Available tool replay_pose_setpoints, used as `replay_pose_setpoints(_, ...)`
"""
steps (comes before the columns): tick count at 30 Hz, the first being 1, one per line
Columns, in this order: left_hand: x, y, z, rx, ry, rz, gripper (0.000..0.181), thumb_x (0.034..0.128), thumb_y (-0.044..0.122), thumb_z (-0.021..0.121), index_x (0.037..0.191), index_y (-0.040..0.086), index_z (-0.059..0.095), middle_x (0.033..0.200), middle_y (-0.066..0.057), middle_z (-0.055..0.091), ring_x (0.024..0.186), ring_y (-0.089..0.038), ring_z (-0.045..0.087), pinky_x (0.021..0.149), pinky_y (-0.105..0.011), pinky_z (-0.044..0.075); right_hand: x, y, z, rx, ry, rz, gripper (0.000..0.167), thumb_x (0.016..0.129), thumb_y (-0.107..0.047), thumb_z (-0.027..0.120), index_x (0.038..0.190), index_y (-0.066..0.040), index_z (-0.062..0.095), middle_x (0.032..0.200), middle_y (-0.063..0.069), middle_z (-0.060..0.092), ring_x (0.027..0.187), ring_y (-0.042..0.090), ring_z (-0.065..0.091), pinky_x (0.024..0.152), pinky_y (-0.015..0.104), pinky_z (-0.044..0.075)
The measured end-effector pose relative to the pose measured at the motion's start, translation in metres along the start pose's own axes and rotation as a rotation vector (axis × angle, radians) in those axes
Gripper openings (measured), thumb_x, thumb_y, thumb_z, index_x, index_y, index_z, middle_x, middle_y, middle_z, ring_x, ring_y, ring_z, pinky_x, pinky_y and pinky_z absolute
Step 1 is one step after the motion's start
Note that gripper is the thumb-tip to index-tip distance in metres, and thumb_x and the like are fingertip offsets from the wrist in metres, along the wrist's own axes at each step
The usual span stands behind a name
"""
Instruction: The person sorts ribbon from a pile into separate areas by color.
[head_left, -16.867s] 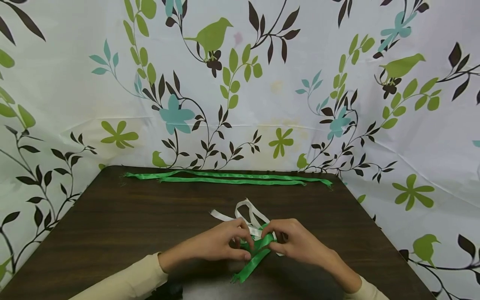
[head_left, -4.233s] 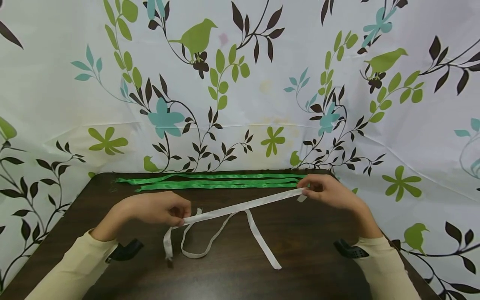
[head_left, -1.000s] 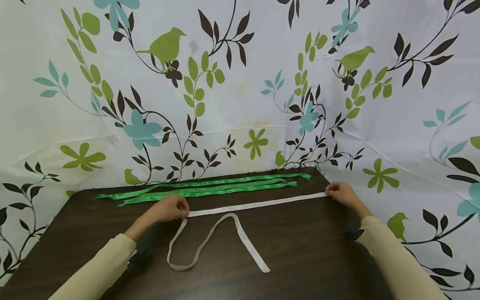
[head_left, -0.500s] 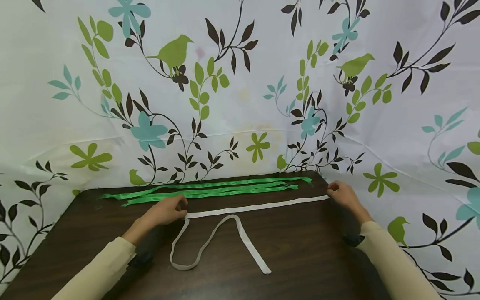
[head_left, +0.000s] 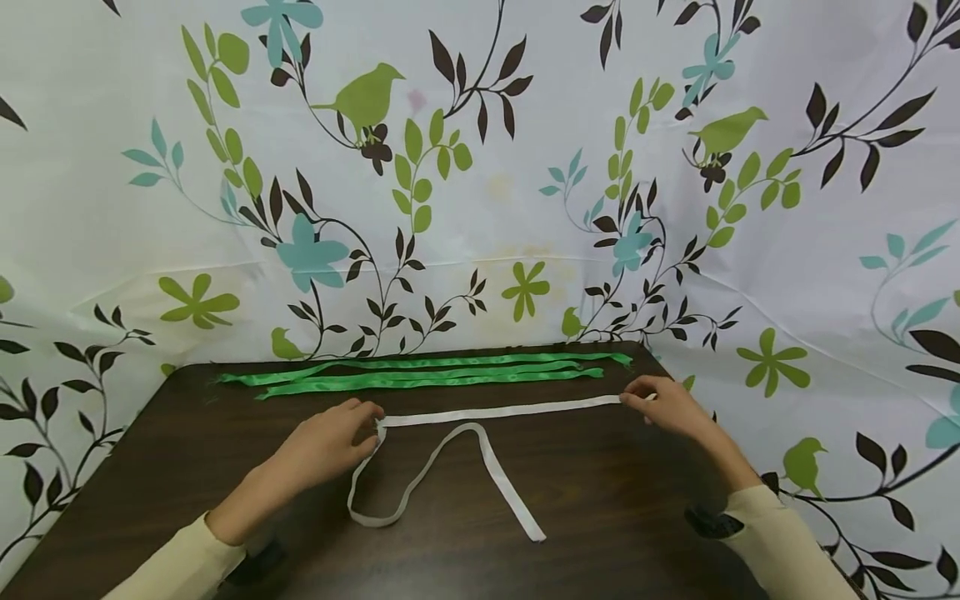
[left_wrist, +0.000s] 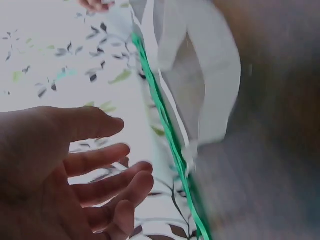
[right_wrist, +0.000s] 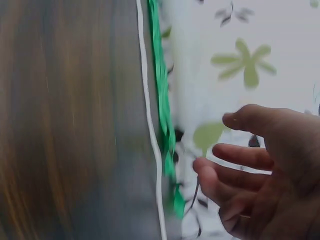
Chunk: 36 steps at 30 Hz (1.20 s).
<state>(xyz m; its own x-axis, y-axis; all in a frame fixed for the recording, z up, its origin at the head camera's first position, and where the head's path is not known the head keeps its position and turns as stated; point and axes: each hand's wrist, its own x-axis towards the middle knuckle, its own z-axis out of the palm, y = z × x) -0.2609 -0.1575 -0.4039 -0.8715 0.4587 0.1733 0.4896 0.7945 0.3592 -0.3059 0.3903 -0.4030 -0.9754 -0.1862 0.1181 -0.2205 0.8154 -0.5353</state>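
Note:
A white ribbon (head_left: 502,412) lies stretched across the dark table, in front of the green ribbons (head_left: 442,380). From near its left end, a looped white length (head_left: 401,504) curves toward the front; whether it is a separate ribbon I cannot tell. My left hand (head_left: 330,440) hovers by that left end, its fingers spread and holding nothing in the left wrist view. Beside the right end is my right hand (head_left: 670,407), partly covering the ribbon in the head view. The right wrist view shows its thumb and fingers apart with nothing between them.
Several green ribbons lie side by side along the back edge of the brown table (head_left: 600,492). Behind and to the right hangs a white patterned cloth (head_left: 480,308) with birds and leaves. Dark wrist mounts (head_left: 712,523) sit under the sleeves.
Earlier my hands worked on bunched green and white ribbons, then stretched the white one. Now both hands have let go of it. The right hand has drawn slightly inward; the head view has shifted.

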Motion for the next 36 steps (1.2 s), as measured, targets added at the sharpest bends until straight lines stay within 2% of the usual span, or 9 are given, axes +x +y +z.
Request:
replay_pose_setpoints(4, -0.014, 0.014, 0.003, -0.015, -0.034, 0.098, 0.017, 0.0936, 0.021, 0.075, 0.109, 0.015, 0.070, 0.097, 0.004, 0.064, 0.080, -0.015, 0.063, 0.065, -0.037, 0.050, -0.006, -0.026, 0.016, 0.038, -0.103, -0.040, 0.034, 0.100, -0.040, 0.066, 0.113, -0.009, 0.071, 0.096, 0.006, 0.068, 0.068, 0.025, 0.063, 0.061, 0.037, 0.050)
replay_pose_setpoints(7, -0.020, 0.019, 0.009, -0.057, -0.092, 0.141, 0.016, 0.0936, 0.025, 0.076, 0.106, 0.017, 0.070, 0.095, 0.008, 0.064, 0.083, -0.014, 0.063, 0.066, -0.037, 0.050, -0.009, -0.049, 0.029, 0.069, -0.176, -0.098, 0.034, 0.100, -0.039, 0.067, 0.114, -0.008, 0.069, 0.097, 0.006, 0.067, 0.072, 0.027, 0.064, 0.062, 0.038, 0.052)
replay_pose_setpoints(9, -0.023, 0.019, 0.013, -0.077, -0.126, 0.157, 0.017, 0.0933, 0.030, 0.077, 0.104, 0.019, 0.070, 0.094, 0.010, 0.064, 0.081, -0.012, 0.062, 0.065, -0.036, 0.050, -0.009, -0.065, 0.040, 0.068, -0.205, -0.142, 0.033, 0.099, -0.041, 0.067, 0.112, -0.010, 0.070, 0.097, 0.003, 0.067, 0.076, 0.027, 0.066, 0.064, 0.037, 0.053)
replay_pose_setpoints(13, -0.027, 0.018, 0.020, -0.087, -0.170, 0.185, 0.019, 0.0905, 0.038, 0.079, 0.097, 0.023, 0.069, 0.087, 0.014, 0.059, 0.074, -0.004, 0.055, 0.061, -0.031, 0.046, -0.011, -0.092, 0.064, 0.021, -0.246, -0.227, 0.035, 0.099, -0.046, 0.066, 0.111, -0.014, 0.071, 0.097, -0.007, 0.067, 0.084, 0.018, 0.065, 0.070, 0.036, 0.052)
replay_pose_setpoints(16, -0.029, 0.018, 0.023, -0.081, -0.205, 0.201, 0.024, 0.0869, 0.043, 0.081, 0.092, 0.024, 0.067, 0.081, 0.015, 0.055, 0.069, -0.001, 0.050, 0.059, -0.029, 0.044, -0.016, -0.107, 0.084, -0.012, -0.271, -0.253, 0.039, 0.098, -0.051, 0.065, 0.111, -0.015, 0.072, 0.098, -0.011, 0.067, 0.086, 0.012, 0.063, 0.073, 0.036, 0.051)
replay_pose_setpoints(20, -0.031, 0.017, 0.026, -0.077, -0.259, 0.217, 0.028, 0.0815, 0.042, 0.086, 0.088, 0.023, 0.066, 0.077, 0.017, 0.054, 0.067, 0.001, 0.049, 0.059, -0.029, 0.045, -0.024, -0.123, 0.107, -0.055, -0.254, -0.250, 0.043, 0.096, -0.054, 0.067, 0.110, -0.013, 0.073, 0.097, -0.009, 0.069, 0.085, 0.011, 0.064, 0.071, 0.038, 0.052)
replay_pose_setpoints(26, -0.033, 0.017, 0.026, -0.060, -0.285, 0.216, 0.026, 0.0764, 0.025, 0.090, 0.082, 0.024, 0.065, 0.072, 0.021, 0.053, 0.064, 0.002, 0.050, 0.058, -0.029, 0.045, -0.027, -0.134, 0.133, -0.041, -0.183, -0.248, 0.032, 0.095, -0.044, 0.072, 0.101, -0.013, 0.073, 0.086, -0.010, 0.068, 0.072, 0.007, 0.062, 0.064, 0.034, 0.051)
replay_pose_setpoints(31, -0.034, 0.016, 0.028, -0.048, -0.277, 0.216, 0.027, 0.0777, 0.018, 0.089, 0.077, 0.026, 0.063, 0.070, 0.023, 0.052, 0.062, 0.002, 0.049, 0.057, -0.028, 0.044, -0.027, -0.138, 0.143, 0.027, -0.194, -0.266, 0.022, 0.093, -0.035, 0.077, 0.094, -0.014, 0.073, 0.078, -0.013, 0.064, 0.065, 0.003, 0.056, 0.060, 0.028, 0.049)
replay_pose_setpoints(36, -0.032, 0.015, 0.029, -0.055, -0.285, 0.203, 0.026, 0.0800, 0.018, 0.087, 0.076, 0.026, 0.063, 0.069, 0.022, 0.052, 0.061, 0.001, 0.049, 0.056, -0.029, 0.044, -0.027, -0.140, 0.147, 0.084, -0.207, -0.292, 0.006, 0.092, -0.014, 0.078, 0.088, -0.014, 0.073, 0.073, -0.012, 0.063, 0.061, 0.004, 0.054, 0.056, 0.026, 0.046)
